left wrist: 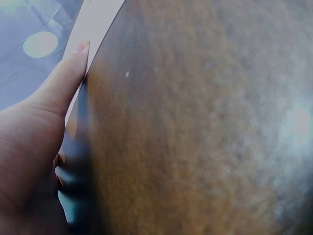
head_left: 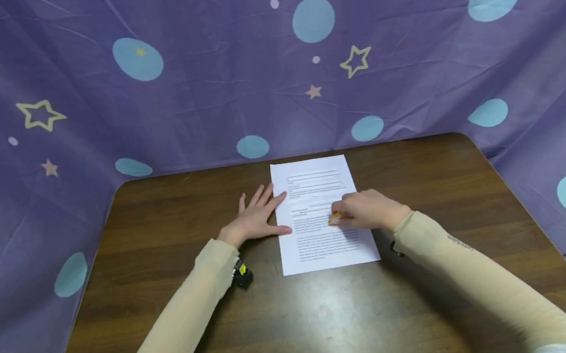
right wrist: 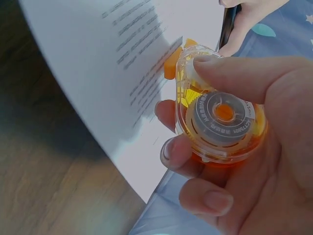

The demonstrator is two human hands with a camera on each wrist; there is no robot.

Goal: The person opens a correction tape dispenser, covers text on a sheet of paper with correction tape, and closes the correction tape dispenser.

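A printed sheet of paper [head_left: 329, 252] lies on the table, with white strips across some of its upper lines. My right hand [head_left: 373, 210] grips a correction tape dispenser [right wrist: 222, 115], clear and orange with a grey reel inside. The thumb presses on its side and the fingers curl under it. Its orange tip [right wrist: 171, 63] is right at the printed lines, around the middle of the page in the head view. My left hand [head_left: 255, 217] rests flat with spread fingers at the sheet's left edge, and its thumb [left wrist: 76, 61] lies on the paper margin.
The brown wooden table [head_left: 172, 212] has rounded far corners. A purple curtain [head_left: 192, 111] with stars and blue circles hangs behind it and along both sides. A small black camera [head_left: 242, 275] is worn on the left wrist.
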